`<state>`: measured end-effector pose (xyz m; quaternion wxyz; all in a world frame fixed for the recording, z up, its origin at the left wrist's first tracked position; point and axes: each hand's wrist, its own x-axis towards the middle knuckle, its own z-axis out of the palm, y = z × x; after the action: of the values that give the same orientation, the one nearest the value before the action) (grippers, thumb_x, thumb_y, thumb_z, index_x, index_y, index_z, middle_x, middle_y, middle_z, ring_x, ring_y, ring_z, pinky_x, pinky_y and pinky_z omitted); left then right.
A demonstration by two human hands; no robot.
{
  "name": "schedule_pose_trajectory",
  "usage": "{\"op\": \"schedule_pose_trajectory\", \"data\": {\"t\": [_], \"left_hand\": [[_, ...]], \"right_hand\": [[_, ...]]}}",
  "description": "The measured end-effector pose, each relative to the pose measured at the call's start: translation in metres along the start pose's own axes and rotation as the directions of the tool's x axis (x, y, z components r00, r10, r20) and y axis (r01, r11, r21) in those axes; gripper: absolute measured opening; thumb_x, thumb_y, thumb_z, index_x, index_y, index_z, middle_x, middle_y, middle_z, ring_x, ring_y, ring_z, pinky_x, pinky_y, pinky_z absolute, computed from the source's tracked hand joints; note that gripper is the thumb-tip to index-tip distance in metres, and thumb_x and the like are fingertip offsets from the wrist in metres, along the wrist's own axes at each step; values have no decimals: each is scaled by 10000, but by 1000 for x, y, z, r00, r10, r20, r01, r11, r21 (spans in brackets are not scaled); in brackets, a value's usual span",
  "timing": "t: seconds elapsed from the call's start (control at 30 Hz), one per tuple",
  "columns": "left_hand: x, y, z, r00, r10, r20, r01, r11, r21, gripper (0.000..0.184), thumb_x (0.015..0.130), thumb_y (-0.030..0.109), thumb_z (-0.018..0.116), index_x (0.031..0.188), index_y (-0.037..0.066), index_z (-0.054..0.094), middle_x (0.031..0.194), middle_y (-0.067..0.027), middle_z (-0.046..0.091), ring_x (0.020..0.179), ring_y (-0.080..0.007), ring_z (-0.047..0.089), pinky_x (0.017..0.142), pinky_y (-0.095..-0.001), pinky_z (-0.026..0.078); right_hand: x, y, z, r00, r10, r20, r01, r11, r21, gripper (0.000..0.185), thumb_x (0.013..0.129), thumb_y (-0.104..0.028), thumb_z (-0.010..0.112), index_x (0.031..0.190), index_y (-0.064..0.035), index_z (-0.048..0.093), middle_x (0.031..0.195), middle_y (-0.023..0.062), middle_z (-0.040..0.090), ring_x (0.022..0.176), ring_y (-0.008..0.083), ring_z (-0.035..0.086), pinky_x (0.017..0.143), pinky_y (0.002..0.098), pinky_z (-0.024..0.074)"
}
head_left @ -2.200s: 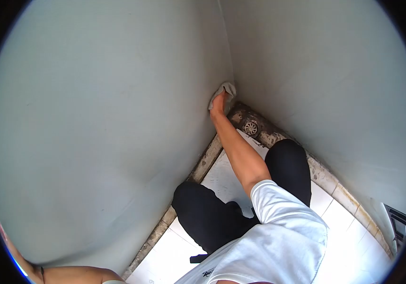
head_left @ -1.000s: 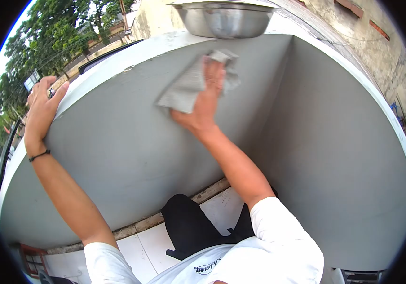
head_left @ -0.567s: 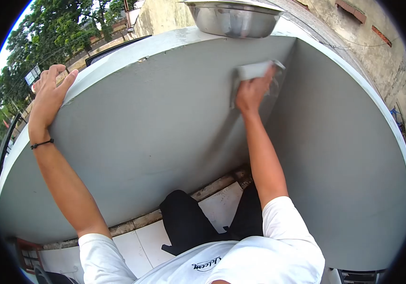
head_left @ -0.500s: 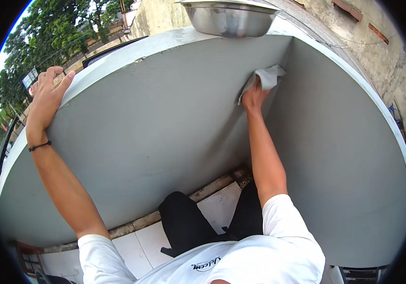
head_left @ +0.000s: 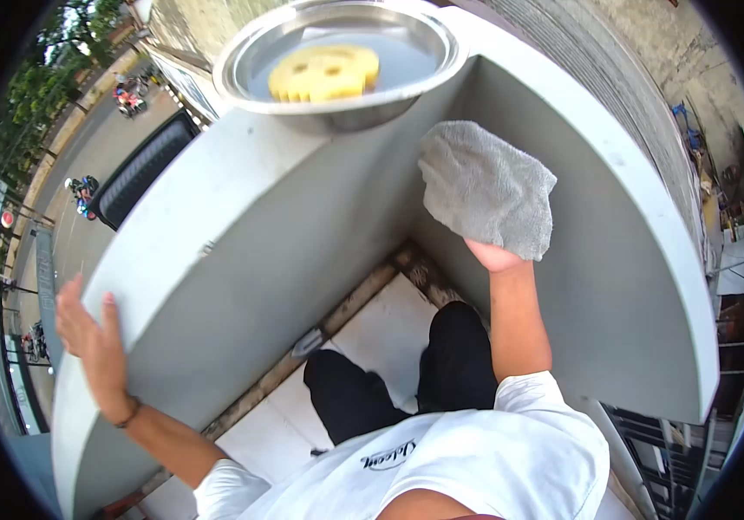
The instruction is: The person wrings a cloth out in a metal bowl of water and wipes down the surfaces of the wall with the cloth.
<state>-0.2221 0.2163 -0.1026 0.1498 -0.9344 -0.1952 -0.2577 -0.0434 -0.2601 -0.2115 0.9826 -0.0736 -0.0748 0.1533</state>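
A grey cloth [head_left: 489, 186] is draped over my right hand [head_left: 495, 255], hiding its fingers; only the heel of the palm and the wrist show below it. The cloth is raised near the inner corner of the grey wall [head_left: 615, 260]. My left hand [head_left: 94, 342] rests at the wall's white top edge on the left, fingers apart and holding nothing. On the ledge at the top stands a metal basin [head_left: 337, 108] with liquid and a yellow sponge [head_left: 324, 73] in it.
White floor tiles [head_left: 372, 325] lie below, between the walls, with my knees in black trousers over them. Beyond the wall at the left are a black seat-like object [head_left: 142, 169], a road with motorcycles, and trees. A dark metal rack [head_left: 662, 442] stands at the lower right.
The view has tilted, so the basin's inside and the sponge now show. My right hand has come away from the left wall with the cloth. My left hand stays at the top edge.
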Motion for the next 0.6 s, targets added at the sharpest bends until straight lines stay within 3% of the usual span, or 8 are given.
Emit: {"op": "schedule_pose_trajectory", "data": {"t": [0.03,0.1,0.17,0.23,0.37,0.47,0.53,0.6], "left_hand": [[-1,5,0,1000,-21,3,21,1000,15,563,973,360,525,1436,79,368,1442,-167,401,1375,-365,305,1125,-526,188],[-3,6,4,993,-118,-7,117,987,-113,666,948,364,573,1472,78,278,1466,-182,342,1372,-385,292,1113,-561,182],[-3,7,9,995,-101,19,102,943,-318,755,920,372,619,1478,50,226,1473,-198,308,1377,-385,284,1117,-554,176],[1,9,1,986,-158,51,166,925,-342,794,880,378,667,1453,22,248,1448,-197,335,1363,-388,293,1106,-552,187],[8,19,-7,968,-240,74,250,902,-353,816,802,361,725,1412,26,300,1392,-183,381,1299,-392,338,1078,-528,222],[17,21,-21,962,-228,151,269,891,-366,791,779,308,725,1399,30,321,1371,-187,400,1276,-384,353,1066,-515,237],[20,24,-31,962,-222,157,267,886,-379,776,768,285,722,1391,33,334,1358,-186,413,1265,-381,357,1058,-512,242],[27,23,-32,964,-215,157,261,883,-391,765,761,271,718,1386,36,343,1351,-183,423,1260,-379,357,1056,-510,243]], "right_hand": [[-9,-8,21,999,26,-45,-26,1000,-7,578,951,-414,470,1384,-31,469,1457,152,451,1343,334,415,1148,503,287],[-24,-22,65,994,77,-74,-78,997,-11,574,944,-427,483,1376,-49,481,1445,147,465,1329,337,431,1137,507,304],[-28,-32,111,984,124,-127,-123,992,12,571,942,-440,484,1364,-56,493,1432,144,479,1318,341,444,1124,506,323],[-36,-49,173,962,165,-216,-157,986,54,570,944,-453,473,1349,-53,506,1419,142,491,1310,346,453,1110,501,343],[-12,-70,252,961,201,-190,-205,979,-6,579,944,-453,493,1361,-52,481,1414,146,490,1316,340,443,1112,498,344],[42,-59,281,980,200,-14,-185,875,-448,585,973,-427,456,1366,7,443,1433,169,461,1322,360,433,1116,480,341],[79,-27,278,997,63,37,-34,842,-538,588,979,-404,463,1360,42,427,1412,170,477,1344,335,409,1140,459,296],[121,-8,257,992,110,-62,-115,580,-806,594,963,-390,493,1377,29,414,1414,178,470,1363,327,389,1149,451,267]]}}
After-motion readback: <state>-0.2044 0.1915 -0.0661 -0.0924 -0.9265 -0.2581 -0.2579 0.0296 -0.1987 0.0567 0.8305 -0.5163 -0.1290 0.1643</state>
